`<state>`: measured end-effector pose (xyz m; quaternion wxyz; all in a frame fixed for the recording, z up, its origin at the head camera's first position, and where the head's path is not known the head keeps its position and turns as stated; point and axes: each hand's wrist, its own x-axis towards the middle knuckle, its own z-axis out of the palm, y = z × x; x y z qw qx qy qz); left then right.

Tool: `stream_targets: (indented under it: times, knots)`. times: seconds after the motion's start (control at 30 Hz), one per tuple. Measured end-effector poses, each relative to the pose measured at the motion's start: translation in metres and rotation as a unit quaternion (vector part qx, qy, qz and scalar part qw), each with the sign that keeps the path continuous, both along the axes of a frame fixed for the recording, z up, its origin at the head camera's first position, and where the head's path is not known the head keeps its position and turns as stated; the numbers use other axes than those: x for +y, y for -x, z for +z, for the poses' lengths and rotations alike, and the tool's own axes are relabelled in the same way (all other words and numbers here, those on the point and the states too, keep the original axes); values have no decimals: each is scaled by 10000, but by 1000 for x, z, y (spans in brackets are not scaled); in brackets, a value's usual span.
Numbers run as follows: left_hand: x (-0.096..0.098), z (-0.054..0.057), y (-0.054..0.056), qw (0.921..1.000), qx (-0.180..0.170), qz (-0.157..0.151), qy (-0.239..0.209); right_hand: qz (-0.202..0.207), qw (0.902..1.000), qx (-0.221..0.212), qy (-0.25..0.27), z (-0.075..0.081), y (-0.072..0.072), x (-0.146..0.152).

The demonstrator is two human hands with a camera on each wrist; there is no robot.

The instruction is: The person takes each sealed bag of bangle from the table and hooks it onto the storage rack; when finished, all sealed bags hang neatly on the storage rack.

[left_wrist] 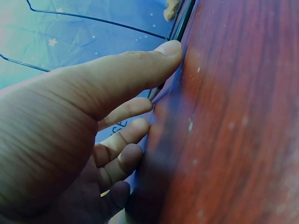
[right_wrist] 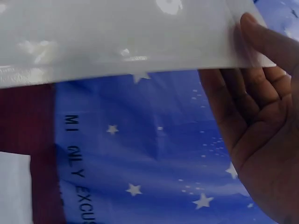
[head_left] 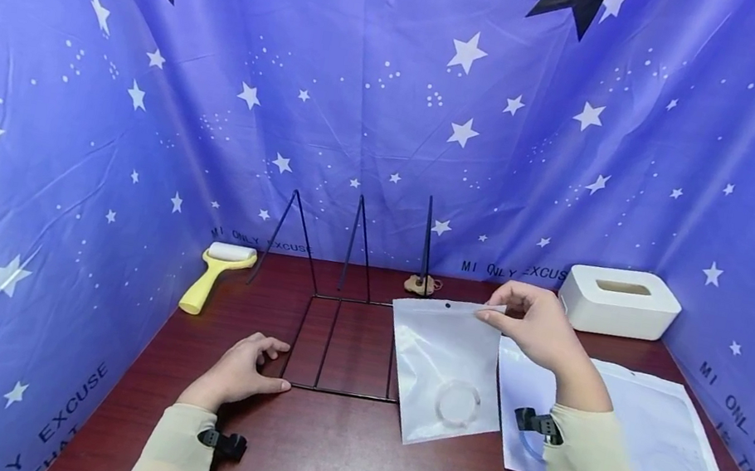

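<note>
In the head view a black wire rack [head_left: 328, 345] with upright bent dividers stands on the table. My left hand [head_left: 243, 368] rests at its front left corner, thumb and fingertips touching the wire. In the left wrist view the left thumb [left_wrist: 135, 74] lies straight along the wire, the other fingers loosely bent below it. My right hand [head_left: 537, 331] pinches the top right corner of a white zip bag [head_left: 428, 354] between thumb and fingers. The bag hangs upright over the rack's right end; a ring-shaped thing [head_left: 457, 403] shows through it. Part of the rack is hidden behind the bag.
More white bags [head_left: 653, 436] lie flat on the right, partly under my right forearm. A white tissue box [head_left: 619, 302] stands at the back right. At the left lies a yellow-handled roller [head_left: 211, 274]. A small tan object [head_left: 418, 284] is behind the rack.
</note>
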<state>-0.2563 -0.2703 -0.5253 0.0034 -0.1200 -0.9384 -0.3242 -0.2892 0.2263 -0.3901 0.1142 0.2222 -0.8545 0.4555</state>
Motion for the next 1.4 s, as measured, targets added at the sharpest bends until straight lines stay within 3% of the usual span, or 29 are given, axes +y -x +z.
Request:
stream_targets:
  times: [0.43, 0.7, 1.07, 1.4]
  knots:
    - [0, -1, 0, 10000, 40, 11, 39, 831, 9941, 339, -607, 25, -26, 5]
    - [1, 1, -1, 10000, 9, 35, 69, 983, 9911, 416, -789, 33, -41, 2]
    - [0, -1, 0, 10000, 21, 19, -9, 1481, 9847, 759, -512, 42, -53, -5]
    - [-5, -7, 0, 9999, 15, -16, -113, 1534, 9839, 915, -117, 46, -59, -14]
